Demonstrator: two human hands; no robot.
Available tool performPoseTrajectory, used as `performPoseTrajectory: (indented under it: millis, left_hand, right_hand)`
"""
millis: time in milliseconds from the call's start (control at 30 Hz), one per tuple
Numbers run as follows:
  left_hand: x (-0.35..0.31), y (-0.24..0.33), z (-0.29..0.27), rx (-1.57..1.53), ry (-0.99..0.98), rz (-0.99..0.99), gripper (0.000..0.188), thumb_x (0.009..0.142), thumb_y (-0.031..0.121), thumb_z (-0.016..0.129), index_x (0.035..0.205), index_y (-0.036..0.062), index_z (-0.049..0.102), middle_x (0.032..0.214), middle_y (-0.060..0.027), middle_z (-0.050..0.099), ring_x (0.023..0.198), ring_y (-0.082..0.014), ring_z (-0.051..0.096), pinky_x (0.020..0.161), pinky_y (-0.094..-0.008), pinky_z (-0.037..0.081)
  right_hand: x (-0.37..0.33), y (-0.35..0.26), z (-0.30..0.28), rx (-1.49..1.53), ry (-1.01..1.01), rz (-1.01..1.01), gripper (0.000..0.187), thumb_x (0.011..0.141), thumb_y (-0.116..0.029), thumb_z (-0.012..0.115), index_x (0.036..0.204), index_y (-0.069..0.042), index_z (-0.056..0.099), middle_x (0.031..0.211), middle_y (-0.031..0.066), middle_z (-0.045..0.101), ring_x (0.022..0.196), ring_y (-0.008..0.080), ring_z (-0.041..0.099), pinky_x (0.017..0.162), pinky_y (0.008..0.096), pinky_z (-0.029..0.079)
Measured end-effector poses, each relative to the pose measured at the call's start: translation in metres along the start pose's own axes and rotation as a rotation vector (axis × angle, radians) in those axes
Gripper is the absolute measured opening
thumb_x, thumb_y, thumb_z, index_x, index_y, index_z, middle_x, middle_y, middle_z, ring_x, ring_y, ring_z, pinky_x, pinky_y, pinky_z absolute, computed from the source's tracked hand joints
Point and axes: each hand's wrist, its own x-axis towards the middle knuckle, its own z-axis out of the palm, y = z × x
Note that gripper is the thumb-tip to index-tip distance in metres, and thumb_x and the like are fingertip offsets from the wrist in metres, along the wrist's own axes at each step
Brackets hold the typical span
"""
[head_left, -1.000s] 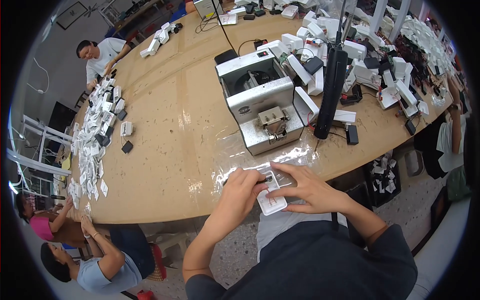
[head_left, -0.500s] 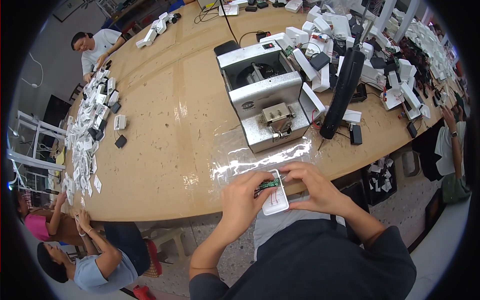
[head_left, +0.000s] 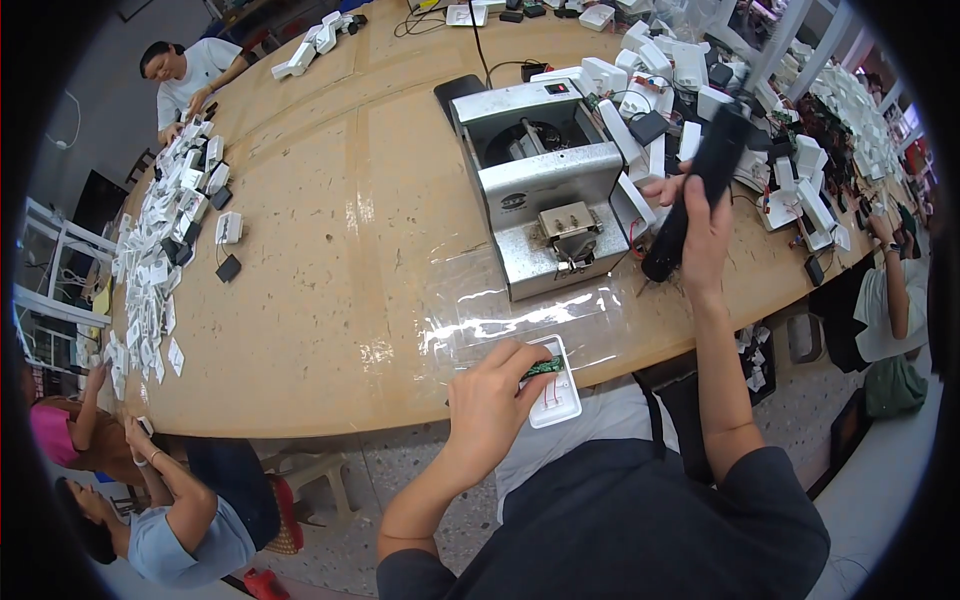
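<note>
My left hand is closed at the table's near edge, its thumb and fingers pinching a small green circuit board over a white plastic housing. Thin red wires show inside the shallow housing. My right hand is wrapped around a black electric screwdriver, which hangs tilted to the right of a metal machine. Some fingers come out on the tool's left side. The screwdriver's upper part is blurred, and its thin bit points down toward the tabletop.
The silver metal machine stands ahead of my hands, beside clear plastic sheeting on the table. White housings and wired parts heap up at back right. Another white pile lies far left. Co-workers sit around the table.
My right hand has left the white housing and moved up and right onto the screwdriver. My left hand keeps hold of the circuit board. The view has shifted slightly.
</note>
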Motion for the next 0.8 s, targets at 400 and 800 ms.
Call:
performPoseTrajectory:
  millis: [400, 800]
  left_hand:
    - [-0.004, 0.001, 0.001, -0.060, 0.040, -0.025, 0.016, 0.086, 0.018, 0.078, 0.099, 0.0111, 0.072, 0.091, -0.0052, 0.068, 0.065, -0.0283, 0.067, 0.059, -0.0385, 0.051]
    - [-0.002, 0.000, 0.000, -0.062, 0.030, -0.022, 0.016, 0.086, 0.018, 0.078, 0.098, 0.0102, 0.072, 0.091, -0.0049, 0.069, 0.063, -0.0269, 0.067, 0.059, -0.0376, 0.050]
  right_hand:
    - [0.022, -0.083, 0.094, 0.240, -0.245, -0.152, 0.087, 0.095, -0.079, 0.037, 0.133, -0.001, 0.037, 0.079, 0.0067, 0.053, 0.053, 0.0139, 0.056, 0.049, 0.0278, 0.051]
    - [0.017, -0.070, 0.107, 0.229, -0.242, -0.153, 0.090, 0.090, -0.078, 0.051, 0.131, 0.001, 0.038, 0.075, 0.0067, 0.052, 0.052, 0.0132, 0.056, 0.048, 0.0268, 0.050]
